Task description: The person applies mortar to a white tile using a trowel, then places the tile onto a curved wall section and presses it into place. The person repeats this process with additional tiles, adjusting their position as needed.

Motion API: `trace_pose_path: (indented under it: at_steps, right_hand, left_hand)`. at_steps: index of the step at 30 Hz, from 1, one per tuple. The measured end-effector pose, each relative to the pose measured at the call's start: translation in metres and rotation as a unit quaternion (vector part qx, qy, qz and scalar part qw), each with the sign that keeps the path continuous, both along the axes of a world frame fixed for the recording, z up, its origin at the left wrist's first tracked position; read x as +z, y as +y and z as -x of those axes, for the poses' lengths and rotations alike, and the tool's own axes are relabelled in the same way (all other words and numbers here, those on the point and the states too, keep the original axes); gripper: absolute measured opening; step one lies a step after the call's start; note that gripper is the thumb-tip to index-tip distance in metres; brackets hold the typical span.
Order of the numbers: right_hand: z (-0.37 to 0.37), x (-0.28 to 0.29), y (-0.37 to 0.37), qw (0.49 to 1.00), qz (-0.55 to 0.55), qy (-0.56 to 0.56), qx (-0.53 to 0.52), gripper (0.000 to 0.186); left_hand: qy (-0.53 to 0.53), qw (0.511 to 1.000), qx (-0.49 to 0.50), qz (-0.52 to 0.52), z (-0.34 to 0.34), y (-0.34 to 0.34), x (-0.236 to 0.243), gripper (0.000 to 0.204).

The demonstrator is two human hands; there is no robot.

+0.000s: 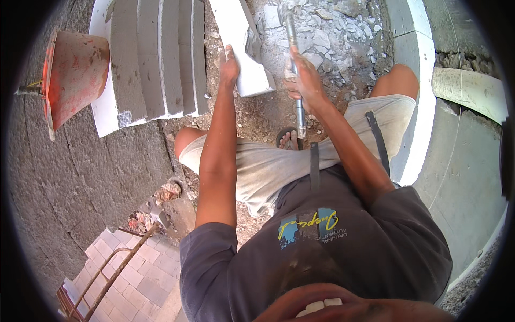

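Observation:
My left hand [229, 68] is closed on the left side of a white-faced concrete block [249, 70], its thumb along the edge. The block's near part is chipped and broken to a narrower shape, and its far end runs out of view. In my right hand [307, 81] is a hammer [290, 29] with a straight metal handle, the fingers wrapped around the middle of the shaft. The hammer's head lies at the top edge, blurred and partly cut off, to the right of the block.
Several grey-and-white curb blocks [149, 59] stand side by side at the left, beside a cement-smeared red-orange container [80, 75]. Broken concrete chips [322, 40] cover the ground ahead. A curved white-edged curb [421, 107] borders my right leg. Lower left are a rusty bar [120, 271] and pale paving [142, 276].

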State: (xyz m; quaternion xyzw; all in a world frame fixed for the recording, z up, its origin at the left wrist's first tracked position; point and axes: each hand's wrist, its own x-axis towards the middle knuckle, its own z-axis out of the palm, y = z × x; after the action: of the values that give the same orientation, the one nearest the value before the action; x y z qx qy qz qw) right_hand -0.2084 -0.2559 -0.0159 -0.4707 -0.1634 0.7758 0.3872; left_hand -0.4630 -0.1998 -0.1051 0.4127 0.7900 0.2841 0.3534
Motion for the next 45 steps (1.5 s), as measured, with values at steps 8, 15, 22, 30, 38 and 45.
trace_pose_path:
  at_steps: [8, 15, 22, 30, 38, 45]
  right_hand:
    - [0.019, -0.074, -0.026, 0.953, 0.103, -0.073, 0.275, 0.058]
    - [-0.002, -0.115, -0.031, 0.994, -0.083, -0.047, 0.053, 0.058]
    - [0.025, -0.113, -0.028, 0.932, -0.142, -0.283, 0.179, 0.07]
    - [0.018, -0.12, -0.036, 0.923, -0.06, -0.276, 0.259, 0.06]
    - [0.026, -0.154, -0.047, 0.951, -0.096, -0.251, 0.153, 0.062]
    - [0.026, -0.149, -0.049, 0.992, -0.069, -0.109, 0.007, 0.06]
  left_hand:
    - [0.032, 0.997, 0.06, 0.036, -0.02, 0.05, 0.021, 0.126]
    - [0.086, 0.993, 0.071, 0.046, -0.021, 0.063, 0.018, 0.141]
    - [0.1, 0.993, 0.05, 0.026, -0.018, 0.066, 0.016, 0.137]
    - [0.106, 0.99, 0.072, 0.063, -0.018, 0.065, 0.014, 0.14]
    - [0.115, 0.99, 0.061, 0.046, -0.019, 0.065, 0.013, 0.141]
    - [0.127, 0.99, 0.045, 0.046, -0.013, 0.063, 0.004, 0.143]
